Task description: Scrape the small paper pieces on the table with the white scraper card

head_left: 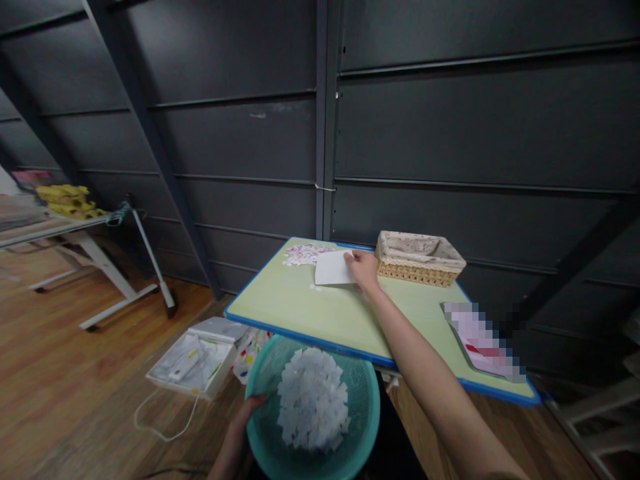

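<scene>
My right hand (363, 268) reaches across the light green table (300, 307) and grips the right edge of a white sheet of paper (333, 268) lying flat on it. A pile of small red-and-white paper scraps (303, 254) lies just left of the sheet, at the table's far edge. My left hand (249, 408) holds the left rim of a teal plastic basket (360, 393) below the table's near edge. The basket is filled with several white paper scraps (313, 405).
A wicker basket with a cloth lining (419, 258) stands at the table's far right. A blurred paper item (483, 340) lies near the right corner. On the wooden floor to the left sits an open white box (197, 357) with a cable. Another table (60, 230) stands at far left.
</scene>
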{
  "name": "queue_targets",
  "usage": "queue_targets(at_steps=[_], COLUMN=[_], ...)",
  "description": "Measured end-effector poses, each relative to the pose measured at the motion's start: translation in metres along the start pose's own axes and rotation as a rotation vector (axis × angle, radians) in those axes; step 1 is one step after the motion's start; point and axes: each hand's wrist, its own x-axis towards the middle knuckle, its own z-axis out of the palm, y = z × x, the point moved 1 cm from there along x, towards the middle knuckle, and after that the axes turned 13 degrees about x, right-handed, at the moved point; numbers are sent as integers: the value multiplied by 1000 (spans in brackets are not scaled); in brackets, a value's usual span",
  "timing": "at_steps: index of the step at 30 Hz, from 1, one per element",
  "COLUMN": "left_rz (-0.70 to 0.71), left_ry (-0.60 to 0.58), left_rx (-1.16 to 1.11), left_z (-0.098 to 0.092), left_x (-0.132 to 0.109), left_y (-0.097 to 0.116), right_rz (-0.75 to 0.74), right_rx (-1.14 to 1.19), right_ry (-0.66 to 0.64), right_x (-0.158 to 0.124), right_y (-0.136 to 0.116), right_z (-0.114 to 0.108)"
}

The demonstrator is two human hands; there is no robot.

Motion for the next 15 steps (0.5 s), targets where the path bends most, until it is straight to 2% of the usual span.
queue_targets(at_steps=[4, 7, 15], left_rz=[6, -2, 14], left_ry=[-25, 40, 115], left_rx=[-12, -1, 45], left_z=[3, 2, 2], left_x=[0, 0, 1], left_y=[1, 0, 0], right_rz=[-19, -15, 32], right_rx=[62, 76, -48], right_ry=[-79, -114, 1], right_x=[-1, -1, 6], right_y=[3, 3, 4], right_z=[4, 4, -11])
